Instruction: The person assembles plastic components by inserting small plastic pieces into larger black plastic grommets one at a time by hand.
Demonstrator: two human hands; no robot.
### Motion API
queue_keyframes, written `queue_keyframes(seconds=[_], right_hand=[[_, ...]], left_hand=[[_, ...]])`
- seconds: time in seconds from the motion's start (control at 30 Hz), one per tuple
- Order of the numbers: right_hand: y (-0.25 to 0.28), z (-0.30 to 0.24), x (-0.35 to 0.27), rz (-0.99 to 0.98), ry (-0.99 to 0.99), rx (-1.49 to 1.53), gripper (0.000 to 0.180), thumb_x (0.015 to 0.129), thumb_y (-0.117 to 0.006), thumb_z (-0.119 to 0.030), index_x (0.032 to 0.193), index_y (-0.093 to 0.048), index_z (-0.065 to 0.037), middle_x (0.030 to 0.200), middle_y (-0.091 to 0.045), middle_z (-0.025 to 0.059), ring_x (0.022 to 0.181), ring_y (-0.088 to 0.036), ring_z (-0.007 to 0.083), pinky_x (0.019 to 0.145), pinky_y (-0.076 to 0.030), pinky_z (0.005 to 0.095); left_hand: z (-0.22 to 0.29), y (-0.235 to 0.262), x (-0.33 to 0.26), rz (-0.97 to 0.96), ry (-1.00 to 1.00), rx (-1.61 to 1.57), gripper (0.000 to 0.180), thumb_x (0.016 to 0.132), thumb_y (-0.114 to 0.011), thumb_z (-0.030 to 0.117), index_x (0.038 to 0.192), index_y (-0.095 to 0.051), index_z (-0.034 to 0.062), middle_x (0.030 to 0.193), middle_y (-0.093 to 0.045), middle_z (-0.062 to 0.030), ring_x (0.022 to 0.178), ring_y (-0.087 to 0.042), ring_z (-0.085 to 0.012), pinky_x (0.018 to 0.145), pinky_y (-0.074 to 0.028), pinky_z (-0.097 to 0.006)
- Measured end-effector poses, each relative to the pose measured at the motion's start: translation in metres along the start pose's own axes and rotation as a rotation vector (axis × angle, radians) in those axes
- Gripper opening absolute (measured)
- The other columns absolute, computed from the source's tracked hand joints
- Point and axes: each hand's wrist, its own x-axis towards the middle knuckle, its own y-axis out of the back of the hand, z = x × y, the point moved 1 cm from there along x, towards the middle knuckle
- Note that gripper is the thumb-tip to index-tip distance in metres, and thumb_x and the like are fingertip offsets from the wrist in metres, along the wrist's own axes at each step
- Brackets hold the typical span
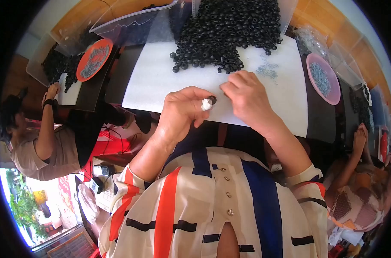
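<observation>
My left hand (182, 109) pinches a small dark round part (212, 99) between thumb and fingers, over the near part of a white sheet (154, 81). A white wrapping (206, 104) covers the thumb tip. To its right is my right hand (249, 101), apart from the left, with thumb and fingers bent together. Whether something small sits in that pinch is hidden. Just beyond the hands lies a large heap of black ring-like round parts (230, 30). Several small silvery pin-like pieces (267, 71) are scattered on the sheet, right of the heap.
A pink dish (310, 64) of small metal pieces stands at right, near clear plastic bins (346, 64). At left are an orange dish (80, 73) and a clear bin (135, 26). Co-workers sit on the left (45, 146) and right (358, 189).
</observation>
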Motion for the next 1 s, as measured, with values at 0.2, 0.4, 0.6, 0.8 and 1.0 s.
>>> queue_keyframes(seconds=[0.2,0.4,0.6,0.8,1.0], right_hand=[[-0.006,-0.003,0.008,-0.088,0.107,-0.101,0.002,0.079,-0.061,-0.008,0.078,-0.060,-0.006,0.088,-0.057,0.0073,0.089,-0.056,0.0251,0.079,-0.045,0.0367],[-0.009,-0.007,0.008,-0.126,0.149,-0.142,0.003,0.080,-0.061,-0.009,0.079,-0.059,-0.007,0.087,-0.056,0.0077,0.087,-0.057,0.0250,0.078,-0.045,0.0363],[0.001,-0.002,0.008,-0.057,-0.007,0.110,0.007,0.077,-0.063,0.000,0.083,-0.059,-0.003,0.086,-0.056,0.0105,0.086,-0.059,0.0258,0.076,-0.047,0.0391],[0.024,-0.009,0.019,0.013,-0.346,0.777,0.018,0.084,-0.064,0.008,0.099,-0.063,-0.001,0.089,-0.058,0.0090,0.080,-0.064,0.0209,0.071,-0.052,0.0311],[0.016,-0.014,0.010,0.056,-0.536,1.032,0.007,0.088,-0.064,0.005,0.093,-0.064,0.001,0.086,-0.061,0.0039,0.080,-0.063,0.0118,0.073,-0.052,0.0275]], left_hand=[[0.000,0.002,-0.002,0.021,-0.019,-0.019,0.019,0.089,-0.065,0.000,0.106,-0.065,-0.0094,0.084,-0.067,-0.0141,0.065,-0.062,-0.0142,0.047,-0.045,-0.022],[-0.001,0.001,-0.003,0.031,-0.033,-0.016,0.019,0.089,-0.065,-0.001,0.105,-0.065,-0.0095,0.084,-0.067,-0.0135,0.063,-0.061,-0.0137,0.046,-0.045,-0.021],[-0.002,0.000,-0.001,0.050,-0.039,-0.008,0.018,0.090,-0.065,-0.001,0.106,-0.065,-0.0091,0.084,-0.067,-0.0127,0.064,-0.062,-0.0126,0.046,-0.045,-0.021],[0.002,-0.011,-0.001,0.042,-0.008,0.012,0.019,0.087,-0.061,-0.003,0.104,-0.065,-0.0095,0.090,-0.068,-0.0132,0.069,-0.063,-0.0159,0.049,-0.046,-0.024],[-0.003,-0.016,0.007,0.005,-0.043,0.046,0.019,0.092,-0.065,0.002,0.108,-0.065,-0.0085,0.087,-0.069,-0.0138,0.067,-0.065,-0.0154,0.047,-0.046,-0.023]])
